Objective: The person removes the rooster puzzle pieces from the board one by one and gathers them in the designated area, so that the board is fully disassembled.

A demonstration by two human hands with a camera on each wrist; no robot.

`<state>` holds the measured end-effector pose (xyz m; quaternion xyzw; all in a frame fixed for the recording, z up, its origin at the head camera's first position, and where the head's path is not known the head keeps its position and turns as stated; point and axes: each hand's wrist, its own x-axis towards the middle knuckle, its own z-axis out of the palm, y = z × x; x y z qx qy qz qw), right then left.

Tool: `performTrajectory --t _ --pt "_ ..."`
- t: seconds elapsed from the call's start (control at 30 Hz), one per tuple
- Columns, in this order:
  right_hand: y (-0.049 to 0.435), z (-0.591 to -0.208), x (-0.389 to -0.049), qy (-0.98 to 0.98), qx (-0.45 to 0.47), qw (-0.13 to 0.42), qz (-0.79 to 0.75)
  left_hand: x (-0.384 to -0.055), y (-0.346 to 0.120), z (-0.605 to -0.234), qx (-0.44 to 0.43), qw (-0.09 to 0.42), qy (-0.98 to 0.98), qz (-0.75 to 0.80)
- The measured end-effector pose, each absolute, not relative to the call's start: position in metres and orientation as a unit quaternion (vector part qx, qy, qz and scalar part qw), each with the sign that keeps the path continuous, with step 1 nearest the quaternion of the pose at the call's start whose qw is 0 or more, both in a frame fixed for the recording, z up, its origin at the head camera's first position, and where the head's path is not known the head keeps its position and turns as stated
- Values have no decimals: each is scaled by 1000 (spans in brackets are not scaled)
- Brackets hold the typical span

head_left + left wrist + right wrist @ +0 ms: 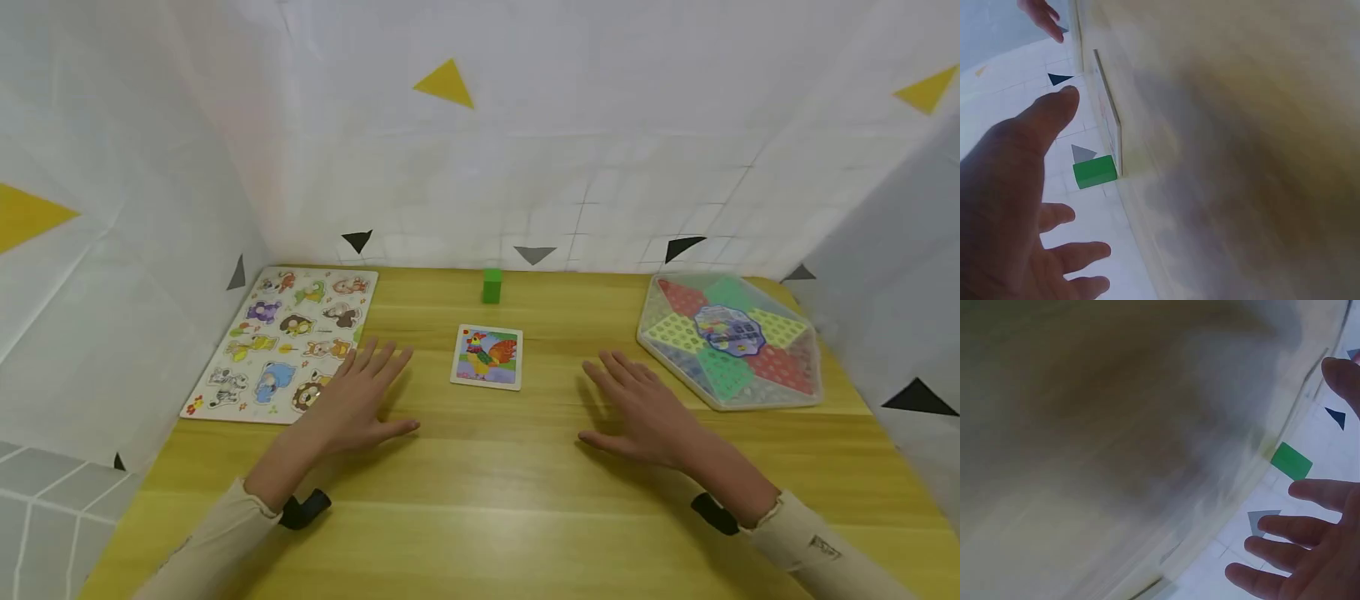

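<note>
My left hand (pixel 356 408) is held palm down with fingers spread, holding nothing. In the head view its fingers overlap the near right corner of an animal puzzle board (pixel 247 350). Across from it my right hand (pixel 647 412) is also spread and holds nothing, left of a hexagonal board-game box (pixel 731 342) with coloured triangles. Between the hands lies a square rooster picture puzzle (pixel 487 357). A green block (pixel 492 286) stands behind that puzzle. In the left wrist view the green block (pixel 1095 172) shows beyond the spread fingers; the right wrist view shows the green block (pixel 1291 461) too.
Everything sits on a yellow wooden table (pixel 480 500). White sheeting (pixel 480 183) with coloured triangles rises along its back edge and both sides. A black strap (pixel 305 508) shows under the left wrist, another strap (pixel 715 513) under the right.
</note>
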<state>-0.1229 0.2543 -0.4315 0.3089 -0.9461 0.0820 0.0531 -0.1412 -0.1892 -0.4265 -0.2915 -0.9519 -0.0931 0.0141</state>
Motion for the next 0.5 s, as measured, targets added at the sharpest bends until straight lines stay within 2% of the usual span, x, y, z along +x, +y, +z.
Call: performTrajectory --t 0.3,0.5 --pt "235 -431 -142 -948 290 50 123 -164 -171 -428 -300 -14 -946 -123" --pt "221 -434 -152 -949 283 10 141 -177 -162 -434 -308 -33 -939 -147"
